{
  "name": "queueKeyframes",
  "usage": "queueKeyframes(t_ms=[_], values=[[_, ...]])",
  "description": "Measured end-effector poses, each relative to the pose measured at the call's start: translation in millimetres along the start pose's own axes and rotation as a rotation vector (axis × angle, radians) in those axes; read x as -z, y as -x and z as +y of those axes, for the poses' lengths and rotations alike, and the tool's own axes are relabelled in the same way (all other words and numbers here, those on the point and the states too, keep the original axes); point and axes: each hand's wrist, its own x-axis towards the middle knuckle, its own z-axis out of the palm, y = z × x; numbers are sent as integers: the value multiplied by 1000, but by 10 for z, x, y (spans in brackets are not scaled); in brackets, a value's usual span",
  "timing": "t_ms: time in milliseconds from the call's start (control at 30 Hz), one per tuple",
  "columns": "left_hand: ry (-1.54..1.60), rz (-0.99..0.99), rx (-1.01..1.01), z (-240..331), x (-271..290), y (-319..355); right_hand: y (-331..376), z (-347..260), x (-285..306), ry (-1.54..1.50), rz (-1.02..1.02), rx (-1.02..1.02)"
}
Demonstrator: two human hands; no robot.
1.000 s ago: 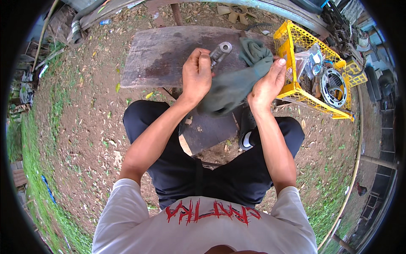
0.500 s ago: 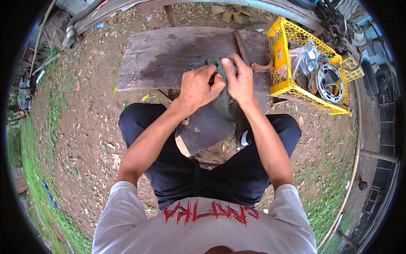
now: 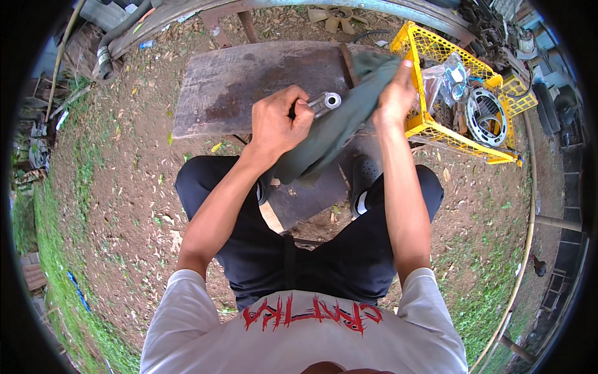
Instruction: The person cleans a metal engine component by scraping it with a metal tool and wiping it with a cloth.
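Note:
My left hand (image 3: 278, 122) is closed around a shiny metal part (image 3: 324, 104), shaped like a tube with a round hole in its end. Its other end is hidden in my fist. To the right, my right hand (image 3: 396, 100) grips a dark grey-green cloth (image 3: 341, 128), thumb up and fingers mostly hidden behind it. Stretched out slantwise, the cloth runs from beyond my right hand down past the metal part, its lower end hanging over the near edge of the wooden bench (image 3: 240, 75). Both hands are above the bench.
A yellow plastic crate (image 3: 464, 154) stands at the right end of the bench, holding plastic bags and a round metal ring (image 3: 486, 119). A fan wheel (image 3: 336, 19) lies on the ground beyond. Below the bench is a dark board (image 3: 308, 202) between my feet.
The cloth was bunched between both hands. My right hand has drawn it away to the right and spread it, uncovering the metal part in my left hand, which has shifted slightly left.

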Motion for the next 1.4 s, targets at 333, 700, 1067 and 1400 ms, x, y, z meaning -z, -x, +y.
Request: queueKeyframes(t_ms=[333,700,1067,1400], values=[[-30,6,16,-18,-32,-22,923,-95,-135,687,-551,574],[-2,15,20,-140,139,-38,681,-235,-73,566,-937,318],[132,18,176,-45,108,-81,710,-125,-184,473,-601,184],[68,-74,161,-86,166,-111,708,-209,-59,806,-731,601]])
